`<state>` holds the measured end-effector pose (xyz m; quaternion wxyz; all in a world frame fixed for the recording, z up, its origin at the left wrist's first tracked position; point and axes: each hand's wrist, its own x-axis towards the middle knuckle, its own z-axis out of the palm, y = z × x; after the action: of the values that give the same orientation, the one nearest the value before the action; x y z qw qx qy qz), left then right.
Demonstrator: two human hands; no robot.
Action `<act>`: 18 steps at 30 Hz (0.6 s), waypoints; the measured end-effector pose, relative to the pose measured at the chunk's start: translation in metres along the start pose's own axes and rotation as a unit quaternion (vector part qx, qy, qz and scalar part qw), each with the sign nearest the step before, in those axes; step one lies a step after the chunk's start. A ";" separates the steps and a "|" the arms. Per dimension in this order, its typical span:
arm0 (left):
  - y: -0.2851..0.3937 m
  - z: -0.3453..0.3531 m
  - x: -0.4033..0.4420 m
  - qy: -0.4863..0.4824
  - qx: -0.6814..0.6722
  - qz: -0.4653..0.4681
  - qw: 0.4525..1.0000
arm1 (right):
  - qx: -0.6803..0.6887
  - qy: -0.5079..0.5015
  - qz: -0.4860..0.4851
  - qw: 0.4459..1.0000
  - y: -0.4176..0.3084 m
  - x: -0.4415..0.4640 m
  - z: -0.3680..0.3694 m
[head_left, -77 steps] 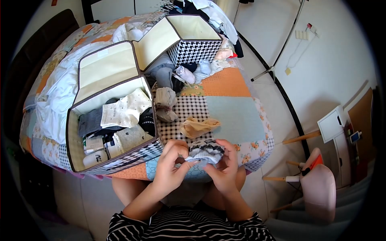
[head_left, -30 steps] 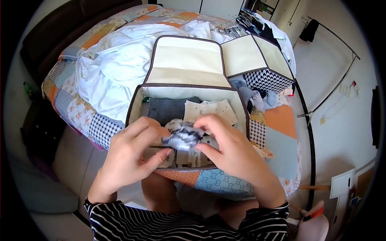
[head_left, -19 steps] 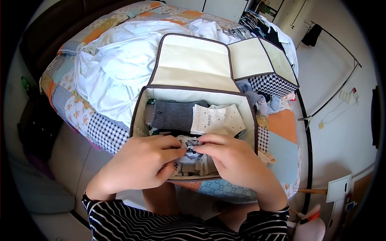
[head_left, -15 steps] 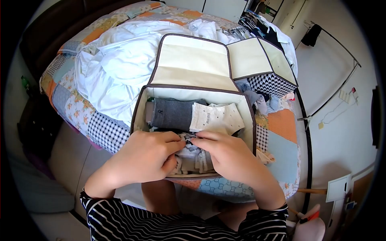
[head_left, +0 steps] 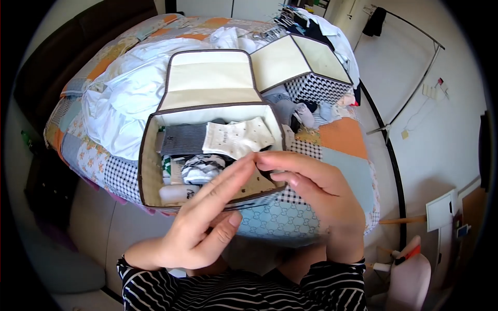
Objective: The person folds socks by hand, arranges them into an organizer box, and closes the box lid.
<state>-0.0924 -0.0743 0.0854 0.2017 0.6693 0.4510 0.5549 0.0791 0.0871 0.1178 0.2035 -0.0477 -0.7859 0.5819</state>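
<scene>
An open fabric storage box with a cream lining and brown trim holds socks. At its far side lie dark grey ribbed socks and, partly over them, white dotted socks. Nearer me are a grey-and-white patterned bundle and a white roll. My left hand is raised over the near edge, fingers straight and thumb apart, holding nothing. My right hand is held above the near right corner with its fingers stretched out. The two hands' fingertips meet or overlap, hiding part of the box.
Behind the box stands its raised lid. A second open box with a houndstooth side lies beyond, with loose socks beside it. White bedding covers part of the patchwork bed. A metal clothes rack stands right.
Both hands have come up out of the box, off the patterned bundle, and their fingers have straightened. The camera view has shifted, so the box sits farther left.
</scene>
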 end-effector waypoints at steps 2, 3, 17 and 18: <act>0.003 0.027 0.004 -0.005 -0.069 -0.046 0.997 | -0.006 0.032 0.008 0.999 -0.001 -0.021 -0.016; -0.004 0.044 0.006 -0.003 -0.089 -0.034 0.995 | -0.001 0.051 0.015 0.999 0.002 -0.031 -0.023; -0.147 0.192 0.031 0.074 0.092 -0.121 0.986 | -0.217 0.275 0.106 0.931 0.142 -0.126 -0.074; -0.157 0.194 0.035 0.073 0.101 -0.129 0.984 | -0.234 0.281 0.115 0.924 0.149 -0.127 -0.075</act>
<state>0.0267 0.0797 -0.0751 0.1698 0.5806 0.6002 0.5233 0.1993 0.1618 -0.0367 0.3308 -0.3457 -0.7992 0.3638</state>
